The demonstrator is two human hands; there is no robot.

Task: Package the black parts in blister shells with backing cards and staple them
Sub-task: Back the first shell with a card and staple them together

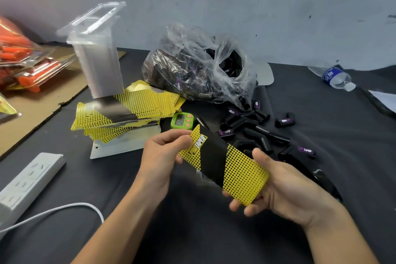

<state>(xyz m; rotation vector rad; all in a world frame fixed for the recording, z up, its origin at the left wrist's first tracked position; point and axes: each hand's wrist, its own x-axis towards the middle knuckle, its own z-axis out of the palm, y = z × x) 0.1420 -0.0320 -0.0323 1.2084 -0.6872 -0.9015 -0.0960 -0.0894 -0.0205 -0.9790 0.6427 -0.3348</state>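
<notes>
A yellow and black backing card (pixel 222 164) printed PRO TAPER is held above the dark table between both hands. My left hand (pixel 165 152) pinches its upper left end. My right hand (pixel 285 186) grips its lower right end, with a clear blister shell edge showing beneath the card. Loose black parts (pixel 257 133) with purple labels lie scattered just behind the card. A clear bag (pixel 199 73) holds more black parts. A stack of backing cards (pixel 128 111) lies to the left, and a tall stack of clear blister shells (pixel 98 58) stands behind it.
A small green timer (pixel 182 121) sits beside the card stack. A white power strip (pixel 27 182) and cable lie at the left front. Orange packaged items (pixel 23 60) rest on cardboard (pixel 38 111) at far left. A water bottle (pixel 334 77) lies at the back right.
</notes>
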